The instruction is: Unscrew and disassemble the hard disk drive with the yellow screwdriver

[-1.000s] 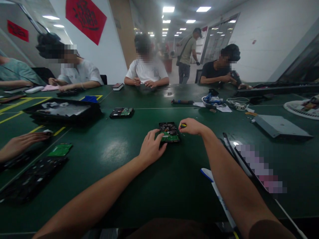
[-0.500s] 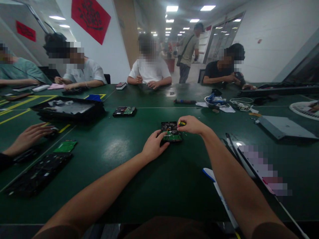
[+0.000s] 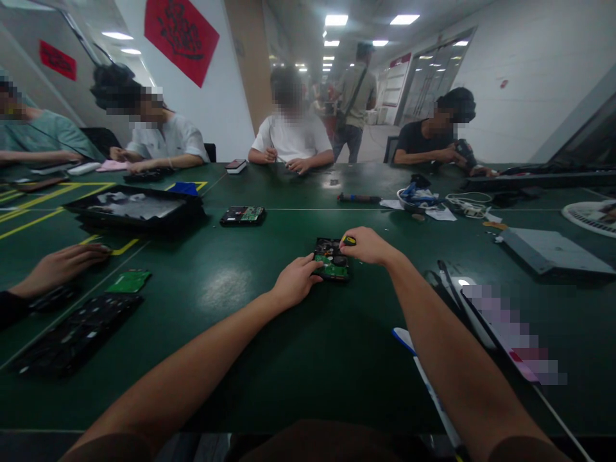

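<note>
A hard drive point(image 3: 331, 268) with a green circuit board lies on the green table in front of me. My left hand point(image 3: 297, 280) grips its left edge, thumb and fingers on the near and upper sides. Over the drive's far right corner, my right hand point(image 3: 366, 245) is closed around a screwdriver point(image 3: 350, 241) with a black and yellow handle. The screwdriver's tip is too small to make out. A second hard drive point(image 3: 243, 215) rests further off to the left, apart from both hands.
A black tray point(image 3: 139, 208) stands at the left, near another person's hand point(image 3: 67, 266). A green circuit board point(image 3: 129, 281) and black drive casings point(image 3: 79, 333) lie nearer. To the right are a grey metal box point(image 3: 556, 250), a phone point(image 3: 500, 327) and a bowl point(image 3: 418, 196). Several people sit opposite.
The hard drive has turned slightly under my left hand, which has shifted to its left edge. My right hand stays at the far right corner with the screwdriver. A standing person in the background has moved left.
</note>
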The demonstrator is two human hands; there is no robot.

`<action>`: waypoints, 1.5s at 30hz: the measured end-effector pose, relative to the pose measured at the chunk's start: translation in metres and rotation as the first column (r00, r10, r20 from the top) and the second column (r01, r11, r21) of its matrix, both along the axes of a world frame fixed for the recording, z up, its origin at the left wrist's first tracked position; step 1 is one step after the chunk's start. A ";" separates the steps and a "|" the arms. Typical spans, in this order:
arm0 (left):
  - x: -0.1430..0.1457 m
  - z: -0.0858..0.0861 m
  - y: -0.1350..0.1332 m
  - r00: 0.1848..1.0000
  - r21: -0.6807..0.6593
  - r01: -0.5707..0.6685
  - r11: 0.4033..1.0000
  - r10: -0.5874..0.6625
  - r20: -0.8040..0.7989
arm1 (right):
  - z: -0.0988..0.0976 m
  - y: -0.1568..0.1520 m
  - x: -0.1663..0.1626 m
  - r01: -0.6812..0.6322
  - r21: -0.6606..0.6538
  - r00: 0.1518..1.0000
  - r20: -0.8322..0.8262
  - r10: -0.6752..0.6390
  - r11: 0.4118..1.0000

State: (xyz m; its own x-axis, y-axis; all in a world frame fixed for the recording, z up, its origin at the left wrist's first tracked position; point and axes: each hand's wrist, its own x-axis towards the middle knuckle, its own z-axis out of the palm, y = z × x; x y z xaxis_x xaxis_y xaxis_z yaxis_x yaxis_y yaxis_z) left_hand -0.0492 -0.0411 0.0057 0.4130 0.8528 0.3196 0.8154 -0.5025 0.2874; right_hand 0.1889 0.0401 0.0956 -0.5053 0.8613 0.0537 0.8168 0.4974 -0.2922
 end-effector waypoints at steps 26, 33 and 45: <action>0.004 0.004 -0.012 0.974 0.002 0.222 0.975 -0.222 0.043 | -0.019 -0.010 -0.024 -0.180 -0.100 0.975 0.115 0.191 0.979; 0.003 0.004 -0.011 0.973 0.001 0.228 0.974 -0.227 0.045 | -0.021 -0.006 -0.023 -0.134 -0.095 0.987 0.077 0.142 0.986; 0.003 0.004 -0.011 0.973 0.004 0.222 0.975 -0.222 0.061 | -0.008 -0.005 -0.014 -0.072 0.001 0.997 -0.025 0.072 0.997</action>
State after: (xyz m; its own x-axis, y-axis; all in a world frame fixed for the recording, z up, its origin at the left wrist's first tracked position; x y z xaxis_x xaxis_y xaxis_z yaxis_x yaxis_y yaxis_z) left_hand -0.0467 -0.0521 0.0096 0.5719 0.7430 0.3477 0.6648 -0.6681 0.3342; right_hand 0.1750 0.0348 0.0877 -0.5644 0.8228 0.0669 0.7714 0.5545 -0.3121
